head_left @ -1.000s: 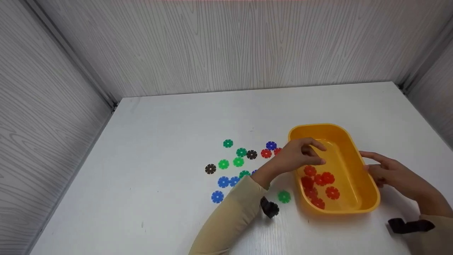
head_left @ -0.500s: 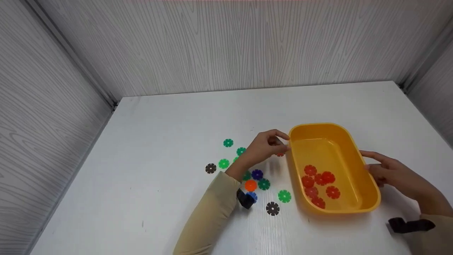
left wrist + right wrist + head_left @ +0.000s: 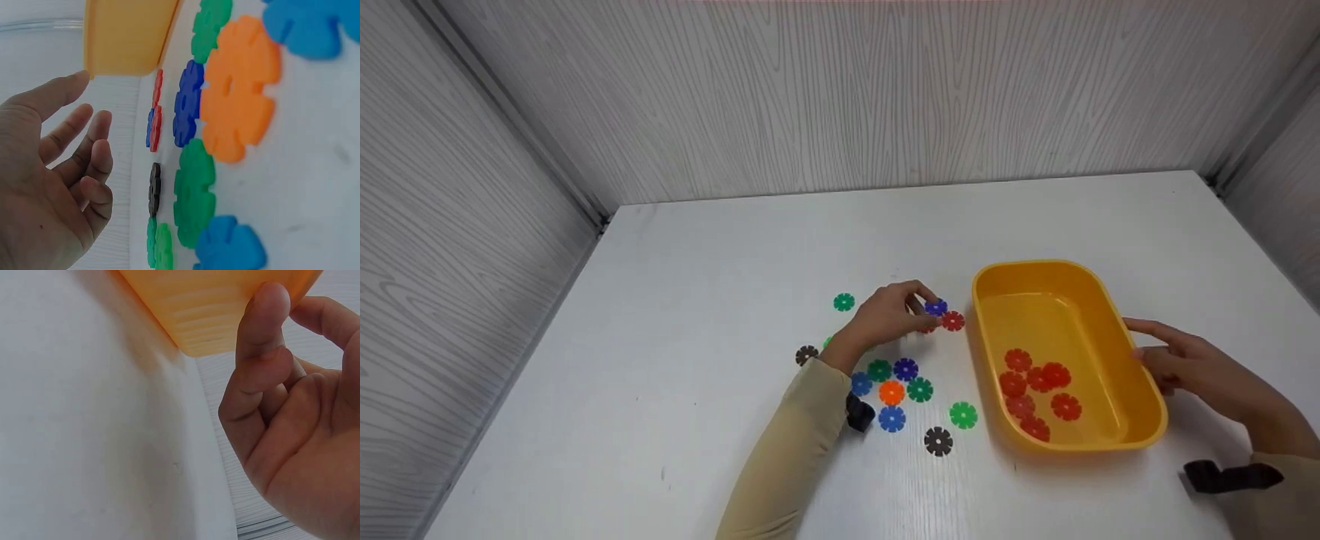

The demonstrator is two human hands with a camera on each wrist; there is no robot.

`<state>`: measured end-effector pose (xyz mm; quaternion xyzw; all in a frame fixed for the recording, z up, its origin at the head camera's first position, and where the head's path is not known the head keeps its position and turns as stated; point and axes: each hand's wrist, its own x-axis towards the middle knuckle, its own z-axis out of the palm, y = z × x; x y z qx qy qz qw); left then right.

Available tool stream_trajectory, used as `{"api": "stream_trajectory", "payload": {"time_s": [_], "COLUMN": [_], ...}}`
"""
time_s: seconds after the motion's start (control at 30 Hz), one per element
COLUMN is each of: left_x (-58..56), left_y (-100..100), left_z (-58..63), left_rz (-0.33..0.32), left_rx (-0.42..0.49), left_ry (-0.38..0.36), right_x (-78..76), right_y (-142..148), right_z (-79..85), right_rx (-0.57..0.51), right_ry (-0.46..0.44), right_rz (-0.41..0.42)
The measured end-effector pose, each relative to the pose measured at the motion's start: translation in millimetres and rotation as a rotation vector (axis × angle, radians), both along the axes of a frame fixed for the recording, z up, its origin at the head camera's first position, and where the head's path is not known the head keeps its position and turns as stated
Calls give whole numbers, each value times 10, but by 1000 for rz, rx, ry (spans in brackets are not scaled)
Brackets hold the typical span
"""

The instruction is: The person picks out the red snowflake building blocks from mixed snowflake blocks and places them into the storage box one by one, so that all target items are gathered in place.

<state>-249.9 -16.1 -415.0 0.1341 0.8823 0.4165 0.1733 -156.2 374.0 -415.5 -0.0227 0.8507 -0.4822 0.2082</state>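
My left hand hovers above the table with fingers apart and bent, holding nothing. Just beyond its fingertips lie a red notched plastic disc and a purple-blue one; another red disc is partly hidden beneath the thumb. In the left wrist view the red disc lies flat on the table, apart from the hand. My right hand rests its fingertips against the outer right side of the yellow basin. Several red discs lie inside the basin, towards its near left part.
More discs lie left of the basin: an orange disc, a black disc, a light green disc and several blue and green ones. My left forearm covers part of this group. Wood-grain panels stand at the back and sides.
My left hand has drawn back from over the basin, moving left past its rim to the red discs on the table. The right hand and the basin have stayed put.
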Motion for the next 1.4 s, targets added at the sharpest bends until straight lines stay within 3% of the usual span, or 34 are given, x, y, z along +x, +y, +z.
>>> {"api": "stream_trajectory", "payload": {"time_s": [0.23,0.47,1.07,1.4], "left_x": [-13,-23,-13,17], "left_y": [-28,-36,51,62], "left_z": [-5,-52,-88,-54], "left_rz": [-15,-29,8,48], "left_rx": [-194,-279,-395,-350], "left_ry": [46,53,98,22], "right_x": [2,3,-7,5], "right_y": [-12,-17,-13,-9], "right_z": [-14,-24,-23,-33], "right_rx": [-2,3,0,-25], "right_ry": [3,0,-15,21], "right_rz": [9,2,0,14]}}
